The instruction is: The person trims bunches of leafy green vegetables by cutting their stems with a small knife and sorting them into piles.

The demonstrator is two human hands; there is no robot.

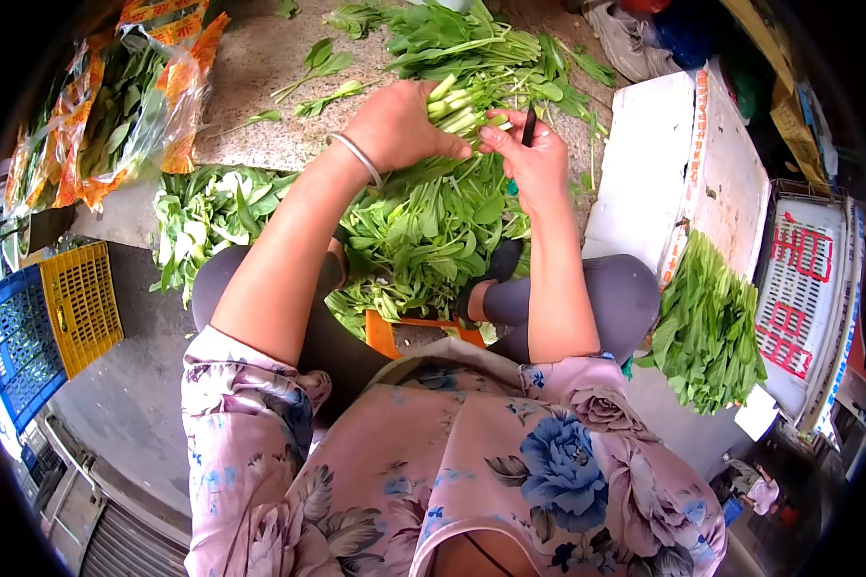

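Pale cut stems point up out of a bunch of leafy greens (455, 108), which my left hand (394, 125) grips with its fingers wrapped round the stems. Close on its right, my right hand (534, 159) is closed on a small tool with a black end (529, 126) and a green end. The thumb and forefinger of that hand touch a stem at the bunch's edge. A pile of greens (471, 43) lies just beyond my hands, and a larger heap of leaves (419, 236) spreads below them.
Loose sprigs lie on the stone surface (250, 91). Bagged greens (115, 106) stand at the upper left. A yellow crate (82, 306) and a blue crate (21, 337) are at the left. At the right are a white foam box (645, 163), more greens (710, 332) and a white crate (801, 298).
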